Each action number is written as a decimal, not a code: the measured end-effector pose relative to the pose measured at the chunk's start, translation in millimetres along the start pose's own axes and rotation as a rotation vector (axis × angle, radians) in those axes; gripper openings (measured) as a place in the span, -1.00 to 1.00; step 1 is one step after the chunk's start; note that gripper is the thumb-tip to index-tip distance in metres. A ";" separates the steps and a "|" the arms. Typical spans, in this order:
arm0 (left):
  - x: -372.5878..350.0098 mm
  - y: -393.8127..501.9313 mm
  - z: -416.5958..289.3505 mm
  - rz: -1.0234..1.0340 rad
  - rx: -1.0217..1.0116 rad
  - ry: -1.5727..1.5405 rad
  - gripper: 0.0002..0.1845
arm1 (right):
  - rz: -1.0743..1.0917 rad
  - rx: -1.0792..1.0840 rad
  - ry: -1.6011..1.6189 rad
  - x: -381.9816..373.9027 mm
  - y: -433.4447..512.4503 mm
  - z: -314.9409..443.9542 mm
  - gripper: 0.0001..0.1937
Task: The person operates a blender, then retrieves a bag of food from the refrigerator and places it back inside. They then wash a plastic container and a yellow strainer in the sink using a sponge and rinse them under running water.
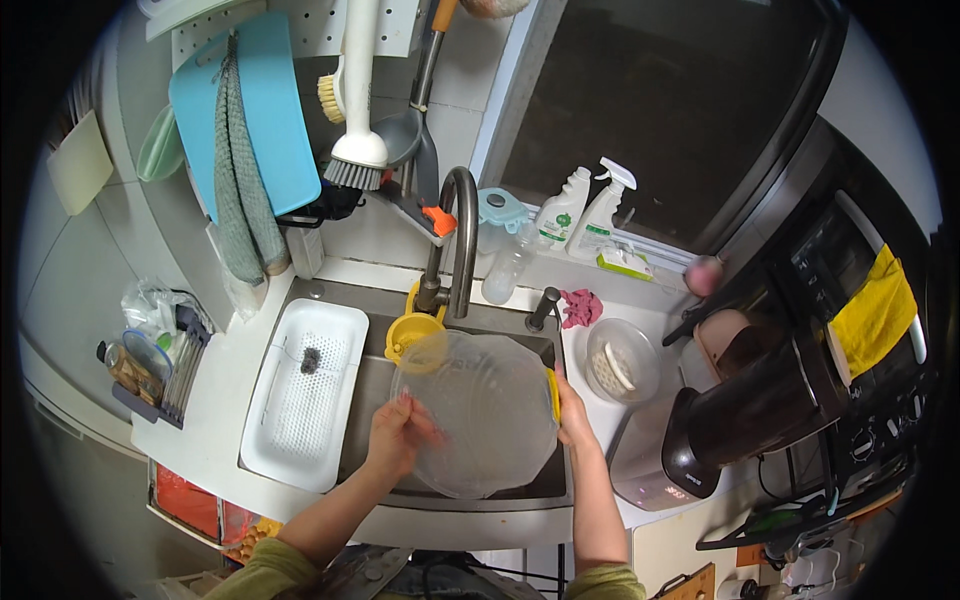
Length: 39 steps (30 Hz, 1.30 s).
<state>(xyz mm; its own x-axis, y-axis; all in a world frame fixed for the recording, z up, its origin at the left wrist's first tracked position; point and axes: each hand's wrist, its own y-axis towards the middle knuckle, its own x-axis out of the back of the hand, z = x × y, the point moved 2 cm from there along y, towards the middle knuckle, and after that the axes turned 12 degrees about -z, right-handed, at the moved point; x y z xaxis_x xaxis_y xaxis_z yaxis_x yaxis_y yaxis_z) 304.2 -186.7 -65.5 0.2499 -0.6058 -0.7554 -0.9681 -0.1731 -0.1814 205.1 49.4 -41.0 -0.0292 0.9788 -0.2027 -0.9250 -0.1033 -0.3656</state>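
A large, clear round plastic piece (480, 412), perhaps a lid or a shallow container, is held up over the stainless steel sink (517, 499). My left hand (401, 435) grips its left rim, and some of those fingers show blurred through the plastic. At the opposite rim, my right hand (574, 411) holds it beside a yellow strip (555, 397). Behind its upper left edge a yellow strainer (411, 334) sits under the dark metal faucet (463, 225). A white perforated drain basket (300, 420) spans the sink's left part, with a dark scouring pad (310, 361) in it.
To the right are a clear bowl (626, 337) with light-coloured contents, a pink cloth (582, 308) and a dark-topped countertop appliance (667, 450). Spray bottles (592, 217) stand on the sill. A white brush (361, 146) hangs above; a cutlery rack (184, 367) is far left.
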 end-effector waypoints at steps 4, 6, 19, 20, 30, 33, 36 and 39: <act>-4.8 -1.4 6.0 -0.090 -0.069 -0.045 -0.64 | -0.171 0.397 -0.352 -0.8 -15.5 -19.8 -0.35; -8.4 0.2 6.2 -0.102 -0.070 -0.011 -0.64 | -0.263 0.458 -0.541 -6.0 -28.9 -31.1 -0.33; -23.4 -10.6 13.1 0.001 0.069 0.044 -0.61 | -0.082 0.859 -0.457 -48.7 -49.8 -1.9 -0.47; -22.2 -9.1 11.7 0.008 0.060 0.038 -0.61 | -0.193 0.938 -0.670 -46.9 -52.4 -1.9 -0.48; -19.7 -6.3 11.6 0.024 0.088 0.005 -0.63 | -0.067 0.877 -0.924 -58.7 -40.8 3.8 -0.43; -12.9 2.4 -2.5 0.006 0.041 -0.068 -0.63 | 0.038 0.914 -0.966 -55.3 -65.6 -10.8 -0.45; -7.9 3.1 -8.2 0.030 0.057 -0.090 -0.64 | -0.112 0.707 -1.076 -40.3 -70.1 -12.1 -0.47; -9.8 -5.4 2.9 0.045 0.138 -0.046 -0.64 | -0.247 0.683 -0.932 -37.1 -44.0 13.3 -0.47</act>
<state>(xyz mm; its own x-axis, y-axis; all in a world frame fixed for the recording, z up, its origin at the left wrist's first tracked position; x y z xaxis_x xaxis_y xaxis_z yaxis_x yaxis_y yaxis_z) 307.0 -177.6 -58.9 0.2082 -0.5737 -0.7921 -0.9727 -0.0364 -0.2293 241.9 20.0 -5.3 0.1760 0.7391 0.6503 -0.9467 -0.0540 0.3176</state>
